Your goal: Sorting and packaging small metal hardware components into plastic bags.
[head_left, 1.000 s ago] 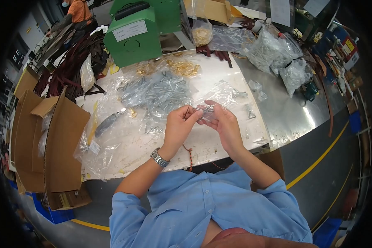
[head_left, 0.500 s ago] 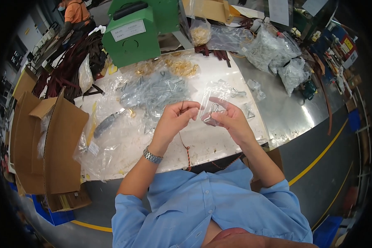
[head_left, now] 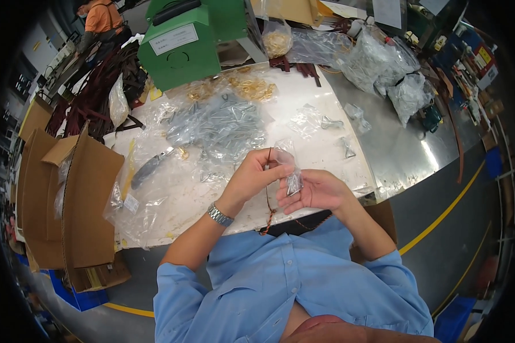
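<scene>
Between my hands is a small clear plastic bag [head_left: 293,182] with a silvery metal hook showing through it. My left hand [head_left: 258,173], with a watch [head_left: 220,215] on its wrist, pinches the bag's upper part between thumb and fingers. Palm up, my right hand [head_left: 319,191] lies open under the bag, its fingers stretched out against the lower end. A thin cord [head_left: 269,197] hangs by my left fingers and becomes an orange-and-black twist near the table edge. Beyond my hands lies a pile of bagged metal hooks [head_left: 220,123].
The white table [head_left: 320,148] also bears gold-coloured parts [head_left: 252,88], a few loose bagged hooks [head_left: 331,122] and scissors [head_left: 149,171]. A green machine [head_left: 180,51] stands behind. Cardboard boxes [head_left: 91,200] flank the left edge. Clear bags [head_left: 377,63] sit on the metal bench at right.
The bag with the hook has come lower and nearer to me. My left hand now pinches it; my right hand has gone from pinching to lying open beneath it.
</scene>
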Action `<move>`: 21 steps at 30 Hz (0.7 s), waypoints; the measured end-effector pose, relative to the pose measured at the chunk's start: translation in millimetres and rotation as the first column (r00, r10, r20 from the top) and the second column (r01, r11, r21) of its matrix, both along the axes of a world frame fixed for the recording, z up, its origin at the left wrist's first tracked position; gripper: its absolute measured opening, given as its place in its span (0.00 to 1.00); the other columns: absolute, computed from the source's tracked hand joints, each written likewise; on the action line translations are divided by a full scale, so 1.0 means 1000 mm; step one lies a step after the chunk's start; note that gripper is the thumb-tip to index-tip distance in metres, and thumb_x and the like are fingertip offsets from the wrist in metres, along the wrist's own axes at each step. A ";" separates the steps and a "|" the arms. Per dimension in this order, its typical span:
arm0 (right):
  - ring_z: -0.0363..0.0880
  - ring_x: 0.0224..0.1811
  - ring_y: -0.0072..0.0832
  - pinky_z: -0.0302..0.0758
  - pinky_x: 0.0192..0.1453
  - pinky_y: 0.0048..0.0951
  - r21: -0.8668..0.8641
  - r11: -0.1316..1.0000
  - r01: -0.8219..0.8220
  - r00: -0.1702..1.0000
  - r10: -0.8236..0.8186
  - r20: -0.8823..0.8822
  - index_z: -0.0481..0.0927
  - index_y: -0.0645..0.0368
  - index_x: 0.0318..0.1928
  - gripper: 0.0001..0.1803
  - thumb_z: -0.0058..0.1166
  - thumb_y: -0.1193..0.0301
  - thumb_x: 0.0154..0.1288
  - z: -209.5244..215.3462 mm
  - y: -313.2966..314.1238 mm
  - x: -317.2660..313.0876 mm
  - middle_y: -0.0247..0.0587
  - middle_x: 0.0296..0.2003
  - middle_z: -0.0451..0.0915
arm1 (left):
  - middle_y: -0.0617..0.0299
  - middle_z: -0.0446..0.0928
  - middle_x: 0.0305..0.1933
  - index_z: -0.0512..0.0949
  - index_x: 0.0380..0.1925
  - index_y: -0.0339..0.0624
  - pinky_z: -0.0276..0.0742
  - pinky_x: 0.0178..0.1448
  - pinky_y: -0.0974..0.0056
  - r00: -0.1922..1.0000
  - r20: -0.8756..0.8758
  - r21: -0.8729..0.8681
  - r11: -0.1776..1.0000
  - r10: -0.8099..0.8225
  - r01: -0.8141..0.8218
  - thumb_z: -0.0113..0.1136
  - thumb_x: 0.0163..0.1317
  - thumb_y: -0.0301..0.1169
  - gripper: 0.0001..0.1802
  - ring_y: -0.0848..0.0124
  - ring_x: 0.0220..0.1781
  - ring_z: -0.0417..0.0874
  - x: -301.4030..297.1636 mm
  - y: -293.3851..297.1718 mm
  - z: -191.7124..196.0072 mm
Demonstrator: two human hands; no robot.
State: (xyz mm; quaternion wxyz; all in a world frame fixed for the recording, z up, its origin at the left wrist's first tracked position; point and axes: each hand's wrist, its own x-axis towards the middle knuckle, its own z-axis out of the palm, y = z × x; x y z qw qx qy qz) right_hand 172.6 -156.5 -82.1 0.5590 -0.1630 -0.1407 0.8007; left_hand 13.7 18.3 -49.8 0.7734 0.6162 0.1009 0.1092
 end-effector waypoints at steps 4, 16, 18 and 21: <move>0.87 0.53 0.40 0.87 0.58 0.43 0.031 0.996 0.082 0.990 -0.078 -0.115 0.74 0.66 0.65 0.22 0.42 0.59 0.87 -0.003 0.000 -0.019 0.50 0.50 0.83 | 0.69 0.86 0.39 0.87 0.47 0.35 0.78 0.46 0.74 0.999 -0.019 0.023 0.999 -0.031 0.032 0.71 0.70 0.29 0.10 0.83 0.38 0.82 -0.001 0.003 -0.001; 0.81 0.25 0.22 0.83 0.31 0.26 0.096 0.979 0.179 0.686 -0.194 0.701 0.77 0.61 0.43 0.20 0.48 0.56 0.86 0.046 -0.022 -0.012 0.41 0.34 0.82 | 0.73 0.75 0.31 0.84 0.52 0.38 0.54 0.25 0.76 0.988 0.146 -0.405 0.914 0.049 0.014 0.61 0.72 0.25 0.11 0.87 0.23 0.63 -0.004 0.041 -0.012; 0.83 0.26 0.24 0.83 0.30 0.25 0.121 0.975 0.189 0.620 -0.214 0.755 0.77 0.63 0.43 0.20 0.46 0.57 0.87 0.053 -0.030 -0.008 0.45 0.36 0.84 | 0.71 0.78 0.34 0.80 0.63 0.39 0.59 0.28 0.77 0.991 -0.062 0.058 0.991 0.122 -0.119 0.56 0.75 0.27 0.18 0.86 0.27 0.65 0.000 0.037 0.004; 0.84 0.26 0.24 0.82 0.28 0.24 0.089 0.980 0.180 0.604 -0.181 0.776 0.78 0.65 0.45 0.19 0.44 0.60 0.87 0.062 -0.033 -0.007 0.46 0.37 0.85 | 0.66 0.82 0.38 0.75 0.72 0.39 0.63 0.31 0.76 0.996 -0.006 0.301 0.949 -0.092 0.090 0.53 0.79 0.30 0.24 0.83 0.29 0.68 -0.003 0.028 -0.001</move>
